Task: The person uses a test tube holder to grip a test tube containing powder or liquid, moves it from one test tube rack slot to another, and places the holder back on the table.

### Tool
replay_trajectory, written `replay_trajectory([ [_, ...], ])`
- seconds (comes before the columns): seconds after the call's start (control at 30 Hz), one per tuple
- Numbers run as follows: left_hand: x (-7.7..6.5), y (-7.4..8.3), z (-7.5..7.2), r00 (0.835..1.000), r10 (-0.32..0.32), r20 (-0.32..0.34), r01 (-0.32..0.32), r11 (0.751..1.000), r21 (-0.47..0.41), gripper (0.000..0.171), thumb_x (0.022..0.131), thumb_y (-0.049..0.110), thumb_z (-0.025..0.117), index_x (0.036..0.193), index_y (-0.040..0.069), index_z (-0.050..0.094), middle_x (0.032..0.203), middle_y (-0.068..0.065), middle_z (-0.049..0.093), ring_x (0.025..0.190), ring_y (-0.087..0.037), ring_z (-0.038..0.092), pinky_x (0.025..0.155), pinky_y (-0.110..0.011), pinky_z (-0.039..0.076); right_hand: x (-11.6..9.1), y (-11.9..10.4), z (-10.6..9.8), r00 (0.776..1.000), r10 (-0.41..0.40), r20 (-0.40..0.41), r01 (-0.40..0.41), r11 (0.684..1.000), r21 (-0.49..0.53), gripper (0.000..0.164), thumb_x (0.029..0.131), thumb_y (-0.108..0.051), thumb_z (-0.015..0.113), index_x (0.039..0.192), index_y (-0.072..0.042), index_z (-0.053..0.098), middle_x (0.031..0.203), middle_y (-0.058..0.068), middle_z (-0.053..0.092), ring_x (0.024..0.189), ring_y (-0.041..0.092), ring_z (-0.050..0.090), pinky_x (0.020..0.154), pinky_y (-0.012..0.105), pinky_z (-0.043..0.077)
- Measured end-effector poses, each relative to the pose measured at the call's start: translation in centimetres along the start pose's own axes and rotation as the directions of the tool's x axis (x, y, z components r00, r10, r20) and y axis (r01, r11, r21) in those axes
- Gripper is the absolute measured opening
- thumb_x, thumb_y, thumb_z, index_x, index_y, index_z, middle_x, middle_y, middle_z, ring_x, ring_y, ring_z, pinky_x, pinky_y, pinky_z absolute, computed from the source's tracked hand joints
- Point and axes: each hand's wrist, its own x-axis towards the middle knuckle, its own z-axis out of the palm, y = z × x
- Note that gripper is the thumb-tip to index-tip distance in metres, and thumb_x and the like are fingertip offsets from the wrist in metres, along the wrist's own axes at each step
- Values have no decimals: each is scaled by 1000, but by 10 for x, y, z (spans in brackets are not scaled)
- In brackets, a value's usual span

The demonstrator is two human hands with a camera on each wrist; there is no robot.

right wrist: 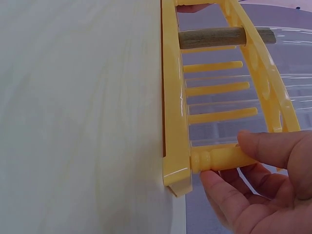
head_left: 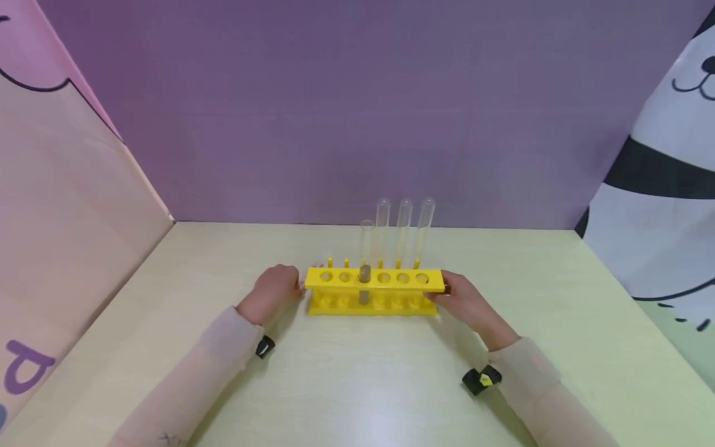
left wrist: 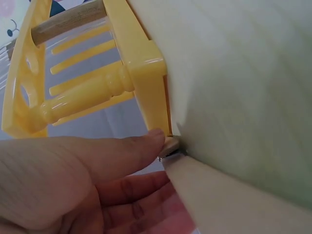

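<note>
A yellow test tube rack (head_left: 399, 287) stands on the table between my two hands. One open-topped test tube (head_left: 365, 274) with grey-brown contents stands in a hole left of the rack's middle. Behind it, three clear test tubes (head_left: 404, 217) sit upside down on the right-hand pegs. My left hand (head_left: 272, 289) holds the rack's left end low down; its thumb presses the corner of the base (left wrist: 155, 92), and the other fingertips are partly hidden. My right hand (head_left: 465, 302) grips the right end post (right wrist: 222, 158) between thumb and fingers.
Bare pegs (head_left: 330, 262) rise at the rack's back left. The pale wooden table (head_left: 357, 372) meets a purple wall panel (head_left: 357, 124) a short way behind the rack. Printed side panels stand at left (head_left: 67, 186) and right (head_left: 659, 236).
</note>
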Motion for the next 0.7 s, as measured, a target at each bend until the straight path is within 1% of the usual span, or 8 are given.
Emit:
replay_trajectory([
  [0.2,-1,0,0,999,-35,19,35,999,4,16,86,18,66,85,2,66,78,-9,63,70,-22,56,69,-37,49,1,-1,1,1000,7,9,-7,1000,-6,39,92,-4,55,129,6,48,126,22,54,103,28,54,85,36,50],
  [0.43,-3,-3,0,998,-53,38,55,998,-44,18,87,20,67,83,3,64,74,-7,60,69,-21,53,69,-36,47,4,-1,3,1000,22,21,-22,1000,-5,40,93,-7,56,131,4,47,127,19,53,101,26,53,86,35,49],
  [0.57,-5,-5,-1,995,-76,62,81,994,-80,23,88,25,66,86,2,63,74,-6,59,68,-21,53,66,-34,45,5,3,1,998,-21,62,20,1000,15,42,93,-9,58,131,4,47,126,19,54,101,26,54,83,35,50],
  [0.63,-5,-6,-2,993,-90,77,97,992,-84,27,89,28,65,88,1,63,75,-6,59,68,-21,53,65,-33,45,5,6,-3,994,-47,100,45,999,24,43,92,-9,58,132,4,47,127,19,54,106,28,54,86,37,49],
  [0.7,-6,-8,-4,993,-93,70,98,992,-76,31,90,32,63,90,1,63,76,-7,60,68,-22,54,65,-34,45,4,10,-9,986,-72,154,69,997,27,45,91,-7,58,133,5,45,129,20,53,113,31,53,90,40,48],
])
